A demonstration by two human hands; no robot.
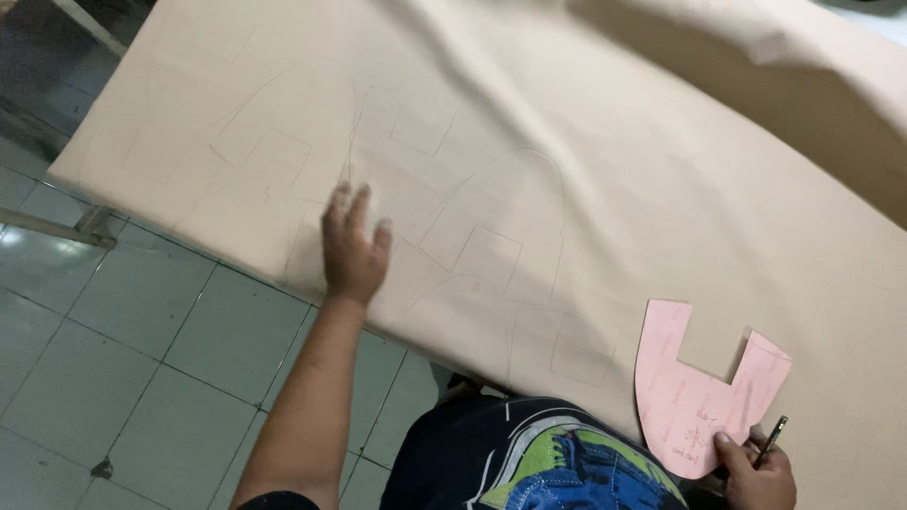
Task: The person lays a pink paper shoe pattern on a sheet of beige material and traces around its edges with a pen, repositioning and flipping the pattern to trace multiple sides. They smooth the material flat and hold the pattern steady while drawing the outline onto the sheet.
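A large beige sheet (605, 170) of fabric or leather covers the table, marked with faint pencil outlines of curved and square pattern shapes. My left hand (353, 247) lies flat on it near the front edge, fingers apart, holding nothing. A pink U-shaped paper template (694, 392) rests on the sheet at the lower right. My right hand (756, 472) touches the template's lower edge with a fingertip while gripping a thin dark pen (772, 438).
Grey floor tiles (123, 340) show at the left and below the table edge. A metal table frame bar (57, 227) sticks out at the left. The sheet folds up into a ridge (756, 57) at the far right.
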